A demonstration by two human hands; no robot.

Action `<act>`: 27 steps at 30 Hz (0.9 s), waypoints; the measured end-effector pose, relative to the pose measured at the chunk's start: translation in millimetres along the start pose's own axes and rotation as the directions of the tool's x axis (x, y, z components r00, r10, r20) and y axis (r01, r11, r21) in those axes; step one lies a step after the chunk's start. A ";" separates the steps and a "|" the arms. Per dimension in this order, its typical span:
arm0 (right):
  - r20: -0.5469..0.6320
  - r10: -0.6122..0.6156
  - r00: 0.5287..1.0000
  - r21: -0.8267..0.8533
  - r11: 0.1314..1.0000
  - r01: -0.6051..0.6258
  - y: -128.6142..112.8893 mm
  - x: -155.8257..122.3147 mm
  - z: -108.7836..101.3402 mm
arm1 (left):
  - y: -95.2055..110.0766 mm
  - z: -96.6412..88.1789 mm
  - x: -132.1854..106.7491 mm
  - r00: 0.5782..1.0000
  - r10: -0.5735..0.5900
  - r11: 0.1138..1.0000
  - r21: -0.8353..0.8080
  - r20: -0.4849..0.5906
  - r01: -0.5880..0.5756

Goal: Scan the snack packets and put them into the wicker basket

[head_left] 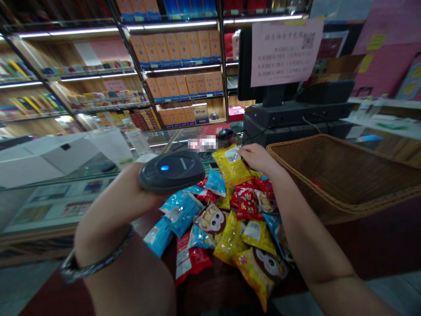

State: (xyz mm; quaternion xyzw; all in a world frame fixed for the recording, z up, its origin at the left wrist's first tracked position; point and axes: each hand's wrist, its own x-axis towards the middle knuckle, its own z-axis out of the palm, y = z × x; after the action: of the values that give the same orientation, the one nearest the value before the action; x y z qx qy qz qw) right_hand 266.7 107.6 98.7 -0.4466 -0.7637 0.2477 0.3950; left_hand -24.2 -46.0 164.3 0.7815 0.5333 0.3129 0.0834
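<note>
head view, at a shop counter. snack pile (210, 219): glossy foil bags heaped loosely on a dark counter top (368, 228), in yellow, red and blue, some printed with a cartoon monkey face (the small print is unreadable). yellow bag (231, 166) sits at the far edge of the snack pile, tilted up, with a white label near its top corner. right hand (256, 159) lies on that corner, fingers curled slightly; cannot tell whether they grip or only touch. left hand (131, 197) is closed around a black handheld barcode scanner (171, 172), which is lit by a blue light and hovers just left of the snack pile, apart from the bags. wicker basket (329, 210) stands right of the snack pile, its rim close to the right hand; a small red item lies inside (too little shows to name it). glass display case (42, 206) runs left of the snack pile. black monitor (253, 66) stands beyond the snack pile, with a paper notice (284, 52) taped to it.
</note>
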 end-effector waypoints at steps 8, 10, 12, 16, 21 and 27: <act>-0.022 -0.066 0.998 -0.125 0.990 0.063 -4.9 -5.2 -6.8 | 0.3 2.3 2.1 1.000 0.009 1.000 -0.019 0.025 -0.009; -0.025 -0.068 0.997 -0.146 0.987 0.064 -6.6 -6.5 -8.5 | -3.3 1.7 1.4 0.999 0.006 1.000 -0.011 0.035 -0.005; -0.031 -0.043 0.999 -0.160 0.986 0.037 -7.4 -6.5 -8.6 | -6.8 1.1 0.8 0.999 0.002 1.000 -0.002 0.047 -0.002; -0.034 0.004 0.999 -0.183 0.983 -0.010 -7.6 -4.4 -9.5 | -9.2 0.9 -0.8 0.999 0.000 1.000 -0.011 0.054 0.001; -0.266 0.008 0.964 -0.374 0.921 -0.111 -18.6 -18.6 -37.1 | -6.4 0.0 -4.1 0.999 -0.031 0.999 -0.015 0.017 0.031; -0.777 0.135 0.615 -0.383 0.673 -0.632 -32.2 -57.6 -93.8 | -3.2 -0.4 -4.0 1.000 -0.016 1.000 0.024 -0.012 0.016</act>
State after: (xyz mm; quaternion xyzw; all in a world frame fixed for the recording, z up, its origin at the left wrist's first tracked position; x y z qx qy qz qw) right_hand 345.1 44.0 153.3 -0.7723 -0.4697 -0.1231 0.4097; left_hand -27.8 -48.4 161.6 0.7761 0.5440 0.3105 0.0732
